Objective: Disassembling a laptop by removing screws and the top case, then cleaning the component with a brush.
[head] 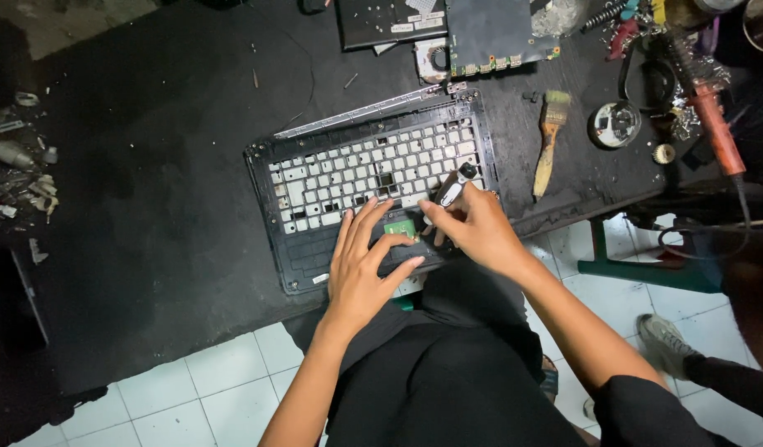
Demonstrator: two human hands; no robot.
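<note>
Left hand flat, fingers spread on laptop shell; right hand clamped on screwdriver, tip hidden beside green board.

Left of the laptop keyboard frame the dark table lies bare and wide, so a hand can pass there freely. Right of the frame a paintbrush lies near, and beyond it a round tin and a soldering iron crowd the way. Behind the frame, a circuit board blocks the far side.
</note>
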